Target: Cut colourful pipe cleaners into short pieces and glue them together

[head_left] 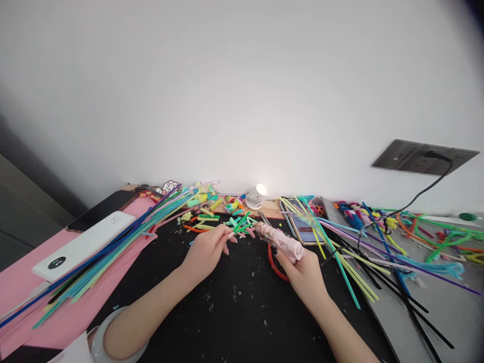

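Observation:
Green pipe cleaner pieces [242, 225] are pinched between the thumb and fingers of my left hand [212, 248], at the middle of the table. My right hand [305, 275] is wrapped round a pink hot glue gun [282, 241], whose nozzle points left toward the green pieces. The nozzle tip looks close to them; whether it touches, I cannot tell. Beneath the glue gun lie red-handled scissors [276, 266], partly covered by it and my right hand. Short cut pipe cleaner pieces [206, 222] in several colours lie just beyond my left hand.
A paper cup [257, 196] stands against the wall. Long pipe cleaners [124, 247] lie over a white power bank [83, 244] on the left. More pipe cleaners [351, 272] cross a phone [304, 229] on the right. A black cord [419, 196] runs from the wall socket [408, 157].

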The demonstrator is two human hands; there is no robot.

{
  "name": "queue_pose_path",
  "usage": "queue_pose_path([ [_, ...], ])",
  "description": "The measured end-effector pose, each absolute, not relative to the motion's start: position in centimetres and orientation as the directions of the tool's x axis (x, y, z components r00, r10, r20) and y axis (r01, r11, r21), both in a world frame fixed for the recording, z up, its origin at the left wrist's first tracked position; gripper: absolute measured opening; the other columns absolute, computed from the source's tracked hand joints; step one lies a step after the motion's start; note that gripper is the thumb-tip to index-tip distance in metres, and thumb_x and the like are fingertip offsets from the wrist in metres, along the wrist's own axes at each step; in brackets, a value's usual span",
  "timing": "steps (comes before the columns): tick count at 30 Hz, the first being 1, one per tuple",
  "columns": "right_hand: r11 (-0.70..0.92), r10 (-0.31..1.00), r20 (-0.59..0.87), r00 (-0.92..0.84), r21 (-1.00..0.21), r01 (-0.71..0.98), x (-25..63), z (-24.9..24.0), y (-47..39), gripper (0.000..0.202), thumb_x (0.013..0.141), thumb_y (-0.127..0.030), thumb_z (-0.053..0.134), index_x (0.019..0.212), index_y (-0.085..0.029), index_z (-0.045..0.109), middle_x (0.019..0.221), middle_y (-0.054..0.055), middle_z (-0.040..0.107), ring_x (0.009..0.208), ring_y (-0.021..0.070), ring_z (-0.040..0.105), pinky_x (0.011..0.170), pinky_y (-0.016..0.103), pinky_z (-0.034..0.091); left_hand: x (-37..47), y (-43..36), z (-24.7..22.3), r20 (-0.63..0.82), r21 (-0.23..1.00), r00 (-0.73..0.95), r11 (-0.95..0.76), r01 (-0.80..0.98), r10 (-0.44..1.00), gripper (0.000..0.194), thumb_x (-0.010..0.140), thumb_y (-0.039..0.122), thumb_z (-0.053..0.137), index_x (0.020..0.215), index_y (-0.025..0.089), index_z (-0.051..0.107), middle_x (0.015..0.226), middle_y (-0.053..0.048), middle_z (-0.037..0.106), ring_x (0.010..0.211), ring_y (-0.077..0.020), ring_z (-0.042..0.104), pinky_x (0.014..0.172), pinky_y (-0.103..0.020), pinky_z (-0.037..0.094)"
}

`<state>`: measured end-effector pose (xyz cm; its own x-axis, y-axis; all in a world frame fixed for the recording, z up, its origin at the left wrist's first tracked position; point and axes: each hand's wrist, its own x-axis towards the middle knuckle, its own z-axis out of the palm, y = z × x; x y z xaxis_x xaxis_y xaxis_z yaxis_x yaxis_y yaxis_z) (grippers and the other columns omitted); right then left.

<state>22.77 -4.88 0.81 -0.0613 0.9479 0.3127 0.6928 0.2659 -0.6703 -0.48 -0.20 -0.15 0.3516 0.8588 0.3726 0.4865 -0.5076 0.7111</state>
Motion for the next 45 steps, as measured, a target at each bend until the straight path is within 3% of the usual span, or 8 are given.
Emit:
queue_pose_path([
  [9,0.263,0.948,0.312,-0.058,-0.67,0.694,22.8,0.8,-4.9,0.032,0.084,-0.024,0.049,0.114,-0.018,0.058,0.109,0.007,0.065,0.099,0.0257,0.061,0.083,0.032,0.048,-0.5,-0.1,-0.1,0.363,0.713,0.355,-0.502,0.489,0.862,0.019,0.092,0.019,0.031,0.085,0.021,0.048,0.083,0.002,0.065,0.056,-0.0101,0.058,0.065,-0.024,0.042],
  [22,0.217,0.955,0.295,-0.008,-0.683,0.698,22.8,0.8,-4.8,0.03,0.083,-0.028,0.049,0.109,-0.017,0.059,0.103,0.006,0.067,0.093,0.0234,0.062,0.078,0.028,0.046,-0.6,-0.1,-0.2,0.374,0.695,0.349,-0.509,0.508,0.859,0.018,0.092,0.019,0.031,0.085,0.02,0.048,0.082,0.002,0.066,0.057,-0.0102,0.058,0.066,-0.025,0.042],
  [28,0.091,0.97,0.233,0.072,-0.622,0.778,22.7,0.9,-4.8,0.016,0.081,-0.03,0.05,0.09,-0.021,0.06,0.075,0.001,0.066,0.065,0.0197,0.06,0.057,0.027,0.043,-0.5,-0.2,0.1,0.377,0.689,0.326,-0.498,0.526,0.867,0.021,0.092,0.022,0.032,0.083,0.019,0.051,0.076,0.001,0.067,0.057,-0.0111,0.058,0.065,-0.025,0.042],
  [34,0.284,0.951,0.256,-0.172,-0.514,0.809,22.1,1.2,-4.9,0.036,0.071,-0.013,0.053,0.106,-0.022,0.054,0.102,0.003,0.062,0.09,0.021,0.055,0.078,0.032,0.04,-0.3,-0.4,0.9,0.389,0.732,0.271,-0.474,0.49,0.881,0.02,0.091,0.021,0.037,0.08,0.019,0.054,0.064,0.004,0.063,0.053,-0.0096,0.058,0.064,-0.023,0.042],
  [40,0.382,0.924,0.203,-0.326,-0.407,0.83,21.7,1.2,-5.4,0.054,0.06,-0.003,0.049,0.111,-0.023,0.052,0.099,0.004,0.057,0.097,0.0235,0.046,0.084,0.038,0.035,-0.4,-0.4,1.0,0.431,0.735,0.207,-0.475,0.485,0.878,0.018,0.09,0.023,0.039,0.08,0.019,0.052,0.071,0.003,0.064,0.05,-0.0085,0.057,0.062,-0.023,0.043],
  [45,0.421,0.907,0.178,-0.383,-0.44,0.793,21.6,1.8,-5.8,0.064,0.055,0.001,0.045,0.115,-0.021,0.048,0.1,0.005,0.053,0.1,0.0227,0.044,0.089,0.041,0.033,-0.5,-0.4,0.7,0.41,0.72,0.276,-0.494,0.486,0.869,0.02,0.091,0.024,0.036,0.08,0.019,0.052,0.067,0.003,0.064,0.049,-0.0094,0.056,0.061,-0.023,0.043],
])
